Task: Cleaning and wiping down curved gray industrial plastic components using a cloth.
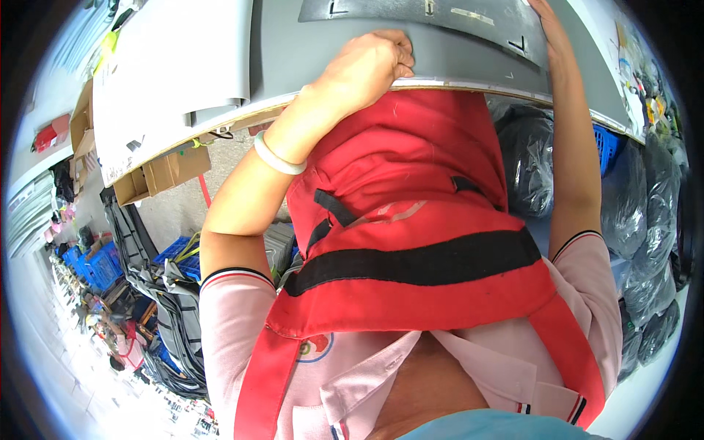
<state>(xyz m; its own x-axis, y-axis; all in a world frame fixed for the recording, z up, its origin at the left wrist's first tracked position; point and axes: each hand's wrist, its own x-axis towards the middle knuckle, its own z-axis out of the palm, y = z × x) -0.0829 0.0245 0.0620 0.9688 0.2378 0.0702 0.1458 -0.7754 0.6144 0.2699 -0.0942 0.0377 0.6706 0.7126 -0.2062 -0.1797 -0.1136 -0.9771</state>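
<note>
A dark grey template with small slots and corner cut-outs lies over a smooth grey sheet on the worktable. My left hand is closed, its fingers curled down on the grey sheet just below the template, close to the table's front edge. Whatever those fingers may hold is hidden under them. At the template's right end is my right hand, fingers stretched along its edge and partly cut off by the top of the picture. A small pale corner mark shows on the sheet between the template and the table edge.
A pale sheet with a curled edge covers the table's left part. Below are a cardboard box and blue crates on the left. Bulging dark plastic bags stand under the table at right. My red apron meets the table edge.
</note>
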